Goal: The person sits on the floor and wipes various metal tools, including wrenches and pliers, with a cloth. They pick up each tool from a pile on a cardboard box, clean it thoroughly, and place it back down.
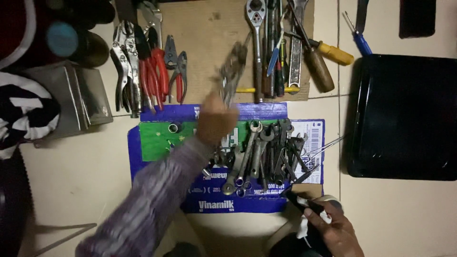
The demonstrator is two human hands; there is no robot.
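My left hand (215,123) reaches forward over a flattened blue cardboard box (157,173) and holds a blurred metal tool (232,71), which looks like locking pliers, raised above the brown cardboard sheet (204,33). My right hand (333,231) is low at the near edge, gripping a dark tool with a white rag (309,212). Between the hands lies a pile of wrenches (266,152) on the blue cardboard.
Pliers with red handles (154,76) lie at the back left. A ratchet, screwdrivers and chisels (285,47) lie at the back right. A black tray (404,116) sits to the right, a metal box (78,97) to the left, on a tiled floor.
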